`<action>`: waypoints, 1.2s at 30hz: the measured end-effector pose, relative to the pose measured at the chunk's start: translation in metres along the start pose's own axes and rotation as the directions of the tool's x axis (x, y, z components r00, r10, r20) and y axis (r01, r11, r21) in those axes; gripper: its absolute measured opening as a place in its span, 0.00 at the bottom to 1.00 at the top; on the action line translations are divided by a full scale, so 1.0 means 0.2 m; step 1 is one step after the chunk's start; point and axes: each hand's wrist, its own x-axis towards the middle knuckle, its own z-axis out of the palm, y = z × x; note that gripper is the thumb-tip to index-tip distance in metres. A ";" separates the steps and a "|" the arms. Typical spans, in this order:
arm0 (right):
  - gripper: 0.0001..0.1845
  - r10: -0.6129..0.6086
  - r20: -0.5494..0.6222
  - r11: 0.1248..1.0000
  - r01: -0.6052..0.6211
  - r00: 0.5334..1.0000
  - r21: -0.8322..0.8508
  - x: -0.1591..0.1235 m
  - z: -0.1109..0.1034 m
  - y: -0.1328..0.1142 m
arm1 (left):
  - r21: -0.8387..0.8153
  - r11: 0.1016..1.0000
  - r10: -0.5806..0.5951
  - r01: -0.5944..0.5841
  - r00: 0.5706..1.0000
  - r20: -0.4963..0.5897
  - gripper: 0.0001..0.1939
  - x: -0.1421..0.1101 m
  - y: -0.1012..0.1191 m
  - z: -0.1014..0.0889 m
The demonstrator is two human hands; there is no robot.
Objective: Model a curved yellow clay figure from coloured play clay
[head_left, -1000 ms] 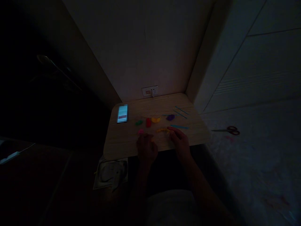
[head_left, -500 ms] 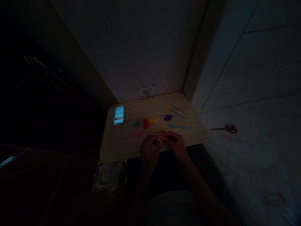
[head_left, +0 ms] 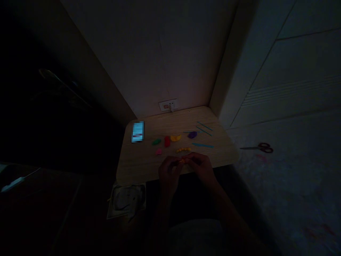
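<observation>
Over the front edge of a small wooden table [head_left: 138,167], my left hand [head_left: 169,174] and my right hand [head_left: 202,168] meet fingertip to fingertip. Both are closed on a small orange piece of modelling clay [head_left: 182,161], mostly covered by the fingers. Just beyond them lies a lumpy yellow clay strip [head_left: 183,150]. A pink lump [head_left: 158,152] sits to the left. Farther back are a green lump [head_left: 156,141], a red lump [head_left: 167,141], a yellow-orange lump [head_left: 176,138] and a purple lump [head_left: 192,134]. The room is dim, so fine detail is lost.
On the table's right lie a flat blue tool [head_left: 203,145] and thin sticks [head_left: 204,126]. A lit phone [head_left: 137,132] rests at back left. Scissors [head_left: 262,147] lie right of the table. A tray [head_left: 126,201] stands below left; a wall socket [head_left: 168,105] is behind.
The orange clay stuck out below my fingertips before; now the fingers cover more of it. My hands have drawn slightly away from the yellow strip. The whole view has shifted a little.
</observation>
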 end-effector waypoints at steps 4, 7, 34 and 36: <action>0.12 -0.024 0.008 1.000 0.024 1.000 -0.014 0.00 -0.01 0.00 | -0.002 0.999 0.052 -0.052 0.999 -0.015 0.07 0.00 0.00 0.00; 0.10 -0.024 -0.007 1.000 0.024 1.000 -0.004 0.00 0.00 0.01 | 0.032 0.996 0.085 -0.086 0.996 0.041 0.07 0.00 -0.01 -0.01; 0.18 0.031 -0.024 0.999 -0.030 0.999 0.034 -0.01 -0.01 -0.03 | 0.079 0.997 -0.013 0.015 0.999 -0.032 0.07 -0.02 -0.01 -0.03; 0.18 0.021 -0.073 1.000 -0.020 0.997 0.016 -0.01 -0.02 -0.03 | 0.019 0.997 -0.075 0.076 0.996 -0.047 0.10 -0.01 -0.01 -0.03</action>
